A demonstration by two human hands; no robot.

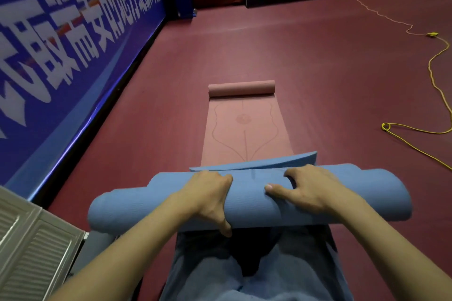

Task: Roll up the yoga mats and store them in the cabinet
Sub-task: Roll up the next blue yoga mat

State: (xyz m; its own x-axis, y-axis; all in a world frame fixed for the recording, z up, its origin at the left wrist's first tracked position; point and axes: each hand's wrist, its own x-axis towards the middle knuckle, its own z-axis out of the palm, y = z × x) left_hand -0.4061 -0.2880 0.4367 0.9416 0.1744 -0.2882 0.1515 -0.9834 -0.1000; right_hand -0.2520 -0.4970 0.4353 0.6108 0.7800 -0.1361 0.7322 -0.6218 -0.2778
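Maroon floor (pixel 318 61); both hands, left hand (pixel 210 193) and right hand (pixel 310 190), fingers curled gripping blue mat roll (pixel 244 205); pink mat (pixel 244 129) beyond, partly rolled.

**One head view, looking down and ahead**

The camera sits on the person's head, tilted down over both forearms, close to the blue mat (pixel 249 198). It faces forward along the red floor (pixel 342 76); the banner (pixel 61 39) runs along its left edge.

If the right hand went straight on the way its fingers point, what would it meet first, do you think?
Probably the loose blue flap just beyond the blue roll that the right hand grips, then the pink mat; depth is unclear.
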